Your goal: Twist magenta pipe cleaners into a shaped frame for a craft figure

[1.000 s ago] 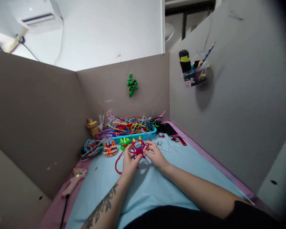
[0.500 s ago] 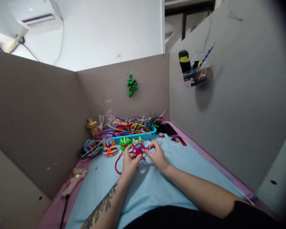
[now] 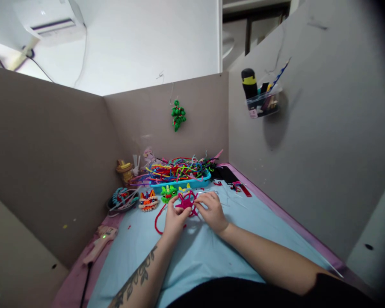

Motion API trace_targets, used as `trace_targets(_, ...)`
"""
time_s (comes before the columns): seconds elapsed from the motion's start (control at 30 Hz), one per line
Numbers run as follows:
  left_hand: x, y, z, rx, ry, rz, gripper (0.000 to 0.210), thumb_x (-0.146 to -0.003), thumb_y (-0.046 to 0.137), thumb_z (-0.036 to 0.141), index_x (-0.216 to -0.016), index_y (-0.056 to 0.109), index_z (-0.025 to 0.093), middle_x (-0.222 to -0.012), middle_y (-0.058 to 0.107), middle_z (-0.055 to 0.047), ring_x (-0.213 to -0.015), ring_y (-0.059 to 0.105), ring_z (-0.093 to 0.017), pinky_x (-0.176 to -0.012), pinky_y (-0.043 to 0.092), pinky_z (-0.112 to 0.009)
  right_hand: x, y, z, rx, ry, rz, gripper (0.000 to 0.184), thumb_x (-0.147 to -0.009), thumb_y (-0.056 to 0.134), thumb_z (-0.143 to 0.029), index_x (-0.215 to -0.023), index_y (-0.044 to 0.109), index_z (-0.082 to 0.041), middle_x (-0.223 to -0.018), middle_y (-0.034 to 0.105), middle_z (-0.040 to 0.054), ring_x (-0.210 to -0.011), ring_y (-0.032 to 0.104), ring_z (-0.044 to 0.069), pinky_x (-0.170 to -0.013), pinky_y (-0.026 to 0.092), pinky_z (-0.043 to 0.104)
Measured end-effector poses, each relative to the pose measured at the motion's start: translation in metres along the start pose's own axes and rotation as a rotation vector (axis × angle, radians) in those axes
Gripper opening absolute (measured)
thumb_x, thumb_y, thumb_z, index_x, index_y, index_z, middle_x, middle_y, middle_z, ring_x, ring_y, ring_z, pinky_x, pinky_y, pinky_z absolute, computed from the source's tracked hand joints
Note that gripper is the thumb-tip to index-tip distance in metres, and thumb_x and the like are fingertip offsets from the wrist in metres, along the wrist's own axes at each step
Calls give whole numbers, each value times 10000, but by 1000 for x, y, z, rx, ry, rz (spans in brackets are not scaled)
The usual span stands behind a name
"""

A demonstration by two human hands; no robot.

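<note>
A magenta pipe-cleaner piece (image 3: 186,203) with a solid middle and several thin arms is held up over the table between my hands. My left hand (image 3: 176,217) pinches its left and lower side between thumb and fingers. On the other side, my right hand (image 3: 213,211) has its fingertips closed on one of the right-hand arms. Behind the piece sit a green pipe-cleaner animal head (image 3: 169,193) and a partly hidden blue-and-yellow one (image 3: 183,189). A red pipe cleaner (image 3: 157,222) curves on the cloth beside my left hand.
A blue tray (image 3: 197,183) heaped with coloured pipe cleaners stands at the back. To the left are an orange-and-white figure (image 3: 148,201), a dark bowl (image 3: 122,203) and a pink glue gun (image 3: 99,246). Grey partitions (image 3: 167,141) enclose the light blue cloth (image 3: 211,261).
My right hand has shifted slightly and its fingers have curled in closer to the magenta piece. The arms on the piece's right side sit differently. My left hand holds nearly still.
</note>
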State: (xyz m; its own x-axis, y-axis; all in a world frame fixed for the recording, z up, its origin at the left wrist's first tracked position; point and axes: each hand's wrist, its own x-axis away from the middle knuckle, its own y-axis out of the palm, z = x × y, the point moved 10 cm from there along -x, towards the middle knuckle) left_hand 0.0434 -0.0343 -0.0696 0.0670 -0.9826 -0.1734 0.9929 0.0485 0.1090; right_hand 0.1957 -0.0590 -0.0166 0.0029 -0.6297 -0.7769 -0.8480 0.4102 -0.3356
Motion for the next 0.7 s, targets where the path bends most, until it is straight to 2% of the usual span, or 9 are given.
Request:
trace_targets(0.27,4,4,3,19,-46,-14,699,-558,749,331,-1133,395,154,-467,492,105,-414,455,-67,-434,297,-162,2,1,2,38,0,2,108,-793,579,-268,-795,687,-271,-748,691,7,-817,522,219,-847,364,406)
trace_targets(0.43,5,5,7,23,-18,-22,666,-579,742,295,-1129,392,157,-462,491,108,-401,447,-62,-427,296,-161,3,1,4,19,1,10,113,-794,584,-261,-808,696,-276,-776,697,13,-853,530,224,-850,374,412)
trace_targets(0.57,6,7,9,42,-10,-36,658,-586,739,280,-1128,385,161,-461,504,106,-413,476,-74,-439,311,-165,4,0,1,-17,-55,32,122,-797,582,-241,-842,693,-265,-795,700,16,-879,529,219,-858,382,423)
trace_targets(0.7,6,8,11,58,14,-49,651,-600,731,272,-1137,379,163,-471,530,95,-417,490,-78,-452,319,-169,4,3,-1,-64,-68,4,126,-793,584,-221,-847,693,-256,-797,703,21,-907,523,222,-860,397,427)
